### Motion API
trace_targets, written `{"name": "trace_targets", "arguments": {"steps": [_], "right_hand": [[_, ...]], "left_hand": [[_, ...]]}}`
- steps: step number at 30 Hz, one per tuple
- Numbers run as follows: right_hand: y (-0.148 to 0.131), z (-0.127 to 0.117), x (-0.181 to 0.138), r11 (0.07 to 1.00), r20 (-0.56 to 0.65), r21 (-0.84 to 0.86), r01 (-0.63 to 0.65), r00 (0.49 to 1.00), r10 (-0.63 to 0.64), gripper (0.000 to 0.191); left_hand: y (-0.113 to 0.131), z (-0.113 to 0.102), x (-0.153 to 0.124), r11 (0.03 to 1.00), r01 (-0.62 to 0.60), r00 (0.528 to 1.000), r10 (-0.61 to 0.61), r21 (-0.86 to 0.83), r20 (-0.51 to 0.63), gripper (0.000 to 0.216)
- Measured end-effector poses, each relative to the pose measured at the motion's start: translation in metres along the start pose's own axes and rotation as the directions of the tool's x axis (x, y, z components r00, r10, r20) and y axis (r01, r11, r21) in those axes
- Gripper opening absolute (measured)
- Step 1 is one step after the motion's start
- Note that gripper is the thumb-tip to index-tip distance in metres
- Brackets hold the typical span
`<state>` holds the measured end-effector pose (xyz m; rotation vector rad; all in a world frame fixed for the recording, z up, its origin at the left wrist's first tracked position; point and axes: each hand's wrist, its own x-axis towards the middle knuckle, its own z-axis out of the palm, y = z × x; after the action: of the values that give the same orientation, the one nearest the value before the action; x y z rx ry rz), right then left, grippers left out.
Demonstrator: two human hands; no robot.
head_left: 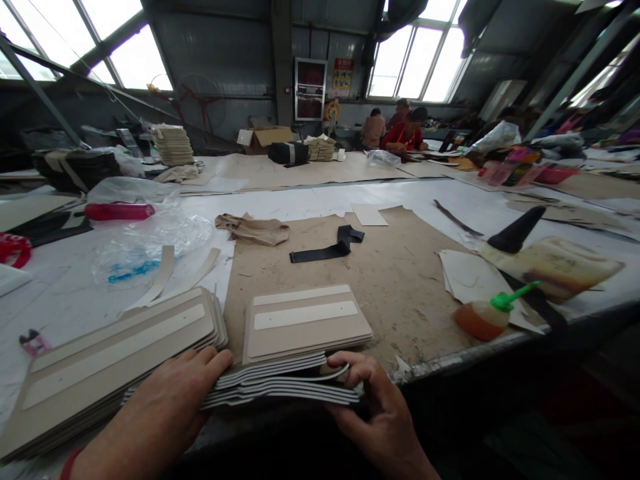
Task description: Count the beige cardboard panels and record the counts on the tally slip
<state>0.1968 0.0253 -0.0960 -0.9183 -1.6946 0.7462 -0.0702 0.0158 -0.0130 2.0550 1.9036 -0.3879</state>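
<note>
At the table's front edge I hold a stack of thin dark panels with pale edges point(280, 389). My left hand point(173, 393) is closed over its left end. My right hand point(373, 400) grips the right end, thumb below and fingers on top, where the layers fan apart and one curves. Just behind lies a smaller pile of beige panels point(305, 337) with pale strips across their tops. A taller pile of similar beige panels point(120, 353) lies at the left, beside my left hand. The undersides of the held panels are hidden.
A squeeze bottle point(483, 320) with a green nozzle and a larger plastic container point(570, 267) lie at right. Behind the piles are a black strap point(325, 250) and a brown cloth point(255, 230). Clear plastic point(150, 233) lies left. People point(405, 130) sit further back.
</note>
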Motion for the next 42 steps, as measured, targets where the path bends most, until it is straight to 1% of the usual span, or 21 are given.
{"name": "trace_targets", "arguments": {"steps": [5,10,15,20,23,26,28,32,36,42], "right_hand": [[0.000,0.002,0.001,1.000,-0.034,0.005,0.007,0.999,-0.007,0.023],[0.000,0.001,0.003,0.999,-0.010,0.033,0.006,1.000,-0.006,0.025],[-0.002,0.003,0.005,0.993,-0.023,0.115,-0.017,1.000,0.020,0.025],[-0.001,0.005,0.005,0.983,-0.034,0.168,-0.080,0.996,0.087,0.033],[-0.001,0.003,0.007,0.988,-0.001,0.129,-0.090,0.996,0.091,0.037],[-0.002,0.001,0.009,0.998,0.055,0.036,-0.049,0.997,0.047,0.034],[-0.004,0.000,0.011,1.000,0.071,0.010,-0.014,0.997,0.013,0.037],[-0.005,0.000,0.011,1.000,0.078,0.009,-0.015,0.997,0.014,0.040],[-0.003,0.000,0.012,0.999,0.076,0.009,-0.046,0.996,0.045,0.033],[-0.002,0.000,0.014,0.999,0.073,0.010,-0.036,0.997,0.035,0.026]], "left_hand": [[-0.001,0.002,0.001,1.000,-0.016,0.999,0.015,-0.021,-0.028,0.049],[-0.005,0.006,0.002,0.998,-0.043,0.996,0.040,-0.040,-0.081,0.052],[-0.005,0.006,0.001,0.999,-0.032,0.998,0.030,-0.029,-0.061,0.051],[-0.002,0.003,0.000,0.999,-0.029,0.998,0.028,-0.023,-0.060,0.055],[0.000,0.001,-0.001,0.999,-0.030,0.998,0.028,-0.034,-0.063,0.053],[0.001,0.000,-0.001,0.998,-0.044,0.996,0.040,-0.044,-0.076,0.054],[0.001,0.000,-0.001,0.998,-0.049,0.995,0.044,-0.049,-0.088,0.052],[0.002,-0.001,-0.002,0.996,-0.063,0.992,0.056,-0.063,-0.111,0.049],[0.004,-0.003,-0.005,0.996,-0.074,0.991,0.067,-0.056,-0.115,0.046],[0.003,-0.001,-0.006,0.995,-0.081,0.987,0.073,-0.051,-0.146,0.044]]}}
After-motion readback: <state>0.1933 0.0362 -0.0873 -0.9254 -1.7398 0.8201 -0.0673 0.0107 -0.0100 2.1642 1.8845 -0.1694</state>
